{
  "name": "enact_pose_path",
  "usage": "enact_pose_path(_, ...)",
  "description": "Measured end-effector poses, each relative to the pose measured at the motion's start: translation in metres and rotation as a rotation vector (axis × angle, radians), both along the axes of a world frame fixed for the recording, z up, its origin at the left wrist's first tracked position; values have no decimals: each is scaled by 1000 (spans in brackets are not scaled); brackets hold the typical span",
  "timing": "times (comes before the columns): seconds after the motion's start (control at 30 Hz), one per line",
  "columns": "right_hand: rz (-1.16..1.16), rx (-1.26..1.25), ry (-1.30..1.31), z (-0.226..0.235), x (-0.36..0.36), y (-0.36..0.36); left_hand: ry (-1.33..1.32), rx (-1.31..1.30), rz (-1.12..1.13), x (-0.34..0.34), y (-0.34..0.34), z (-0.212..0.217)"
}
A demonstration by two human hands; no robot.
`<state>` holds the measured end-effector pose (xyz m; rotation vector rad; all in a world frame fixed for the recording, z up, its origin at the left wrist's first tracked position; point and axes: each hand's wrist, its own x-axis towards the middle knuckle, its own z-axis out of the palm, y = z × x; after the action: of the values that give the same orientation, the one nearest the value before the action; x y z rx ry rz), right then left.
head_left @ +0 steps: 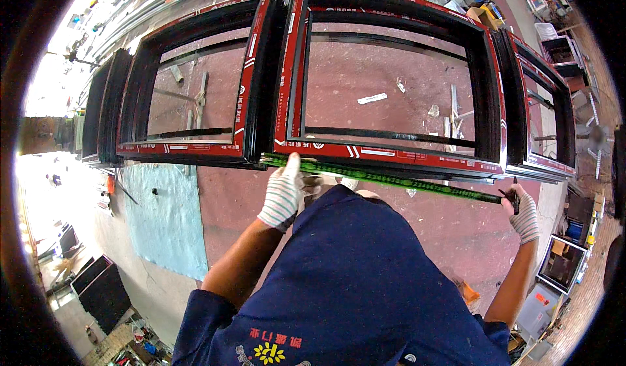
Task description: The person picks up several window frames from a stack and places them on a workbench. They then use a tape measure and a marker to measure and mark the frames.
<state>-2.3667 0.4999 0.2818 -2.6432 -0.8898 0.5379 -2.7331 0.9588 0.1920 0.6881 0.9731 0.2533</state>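
Observation:
A long, thin strip (391,179), black with bright green film, runs along the near edge of a large window frame (391,152) covered in red printed film. My left hand (282,196), in a striped white glove, is closed on the strip near its left end, thumb on top. At the far right end, my right hand (523,215), gloved too, grips the strip's dark tip. A small black pointed thing (516,198), perhaps a pen, sticks out of the right hand's fingers. Whether the strip touches the frame, I cannot tell.
More red-filmed frames stand to the left (179,149) and to the right (546,162). A light blue sheet (163,219) lies on the floor at left. Buckets and boxes (484,17) sit at the far right; a grey case (538,310) is at the near right.

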Motion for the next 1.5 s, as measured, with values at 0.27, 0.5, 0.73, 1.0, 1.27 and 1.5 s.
enact_pose_path(0.27,13,-35,-99,2,10,32,160,21,-54,28,4,1)
enact_pose_path(0.5,102,14,-423,-1,1,43,219,83,-98,37,-3,8)
enact_pose_path(0.73,42,-196,-515,-17,-4,60,232,-24,-56,27,18,-25)
enact_pose_path(1.0,51,-150,-611,-30,-9,58,267,-11,-72,30,15,-12)
enact_pose_path(1.27,29,-40,-520,-26,-8,48,194,39,-17,25,11,-9)
enact_pose_path(1.5,-101,173,-360,-3,-50,59,-54,280,156,29,13,41)
